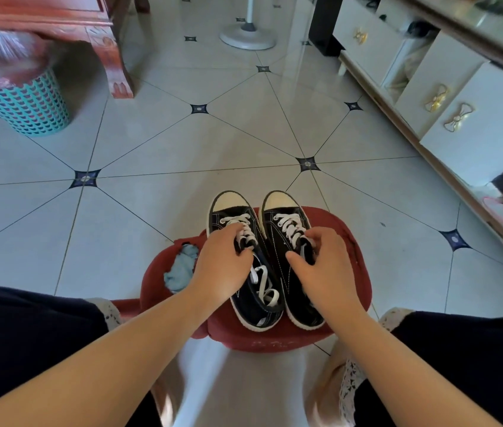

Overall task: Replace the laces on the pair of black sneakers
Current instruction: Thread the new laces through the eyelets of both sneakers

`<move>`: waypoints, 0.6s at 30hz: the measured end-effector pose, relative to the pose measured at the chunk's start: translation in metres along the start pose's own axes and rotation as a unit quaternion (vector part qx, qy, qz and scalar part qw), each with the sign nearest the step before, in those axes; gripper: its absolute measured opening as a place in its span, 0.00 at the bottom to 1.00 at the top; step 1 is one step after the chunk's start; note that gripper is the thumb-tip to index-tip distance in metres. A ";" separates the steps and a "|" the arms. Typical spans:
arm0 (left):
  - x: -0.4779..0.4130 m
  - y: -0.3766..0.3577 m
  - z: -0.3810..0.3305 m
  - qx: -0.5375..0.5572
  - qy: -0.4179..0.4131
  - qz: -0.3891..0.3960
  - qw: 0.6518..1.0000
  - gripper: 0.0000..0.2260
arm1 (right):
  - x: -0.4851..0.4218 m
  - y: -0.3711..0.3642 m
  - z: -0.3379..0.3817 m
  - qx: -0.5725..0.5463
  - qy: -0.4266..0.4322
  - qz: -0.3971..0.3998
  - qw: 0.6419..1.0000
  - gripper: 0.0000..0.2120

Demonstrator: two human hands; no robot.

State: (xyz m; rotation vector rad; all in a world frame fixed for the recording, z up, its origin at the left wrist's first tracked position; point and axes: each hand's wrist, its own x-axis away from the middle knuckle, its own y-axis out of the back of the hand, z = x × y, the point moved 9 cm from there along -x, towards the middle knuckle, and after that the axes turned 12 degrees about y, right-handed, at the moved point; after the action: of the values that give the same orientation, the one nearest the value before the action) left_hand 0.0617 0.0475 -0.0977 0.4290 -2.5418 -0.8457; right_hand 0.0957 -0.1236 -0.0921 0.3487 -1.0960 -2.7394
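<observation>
Black sneakers (281, 263) stand side by side on a red stool (274, 337), toes overhanging its far rim beyond both hands. The left hand (222, 263) curls around white laces (244, 224). The right hand (321, 266) pinches its shoe's laces. Open tiled floor (182, 143) lies ahead.

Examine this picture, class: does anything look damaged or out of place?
Yes. The round red fabric stool is torn at its left edge, where pale blue stuffing pokes out. On the left-hand black canvas sneaker, the white lace lies untied inside the shoe.
</observation>
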 end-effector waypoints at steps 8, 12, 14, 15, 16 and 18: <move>0.005 0.001 0.005 0.019 0.003 0.022 1.000 0.23 | 0.017 -0.012 0.023 0.041 0.060 0.066 0.995 0.24; 0.008 0.000 0.000 0.023 -0.012 0.010 1.000 0.21 | 0.017 -0.014 0.023 0.017 0.037 0.027 0.999 0.26; 0.007 0.000 0.000 0.028 -0.009 0.006 1.000 0.21 | 0.016 -0.016 0.024 0.018 0.032 0.020 0.999 0.27; 0.006 -0.001 0.001 0.029 -0.008 0.005 1.000 0.21 | 0.015 -0.018 0.025 0.025 0.034 0.022 0.999 0.27; 0.006 -0.001 0.002 0.030 -0.005 0.003 1.000 0.22 | 0.014 -0.020 0.026 0.035 0.038 0.025 0.998 0.27; 0.003 -0.003 0.003 0.038 0.000 0.000 0.999 0.22 | 0.011 -0.023 0.030 0.063 0.047 0.029 0.996 0.27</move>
State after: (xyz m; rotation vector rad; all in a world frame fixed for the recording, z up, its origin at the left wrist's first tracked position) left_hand 0.0579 0.0458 -0.1008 0.4517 -2.5810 -0.7496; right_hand 0.0750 -0.0906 -0.0888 0.4505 -1.2376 -2.5812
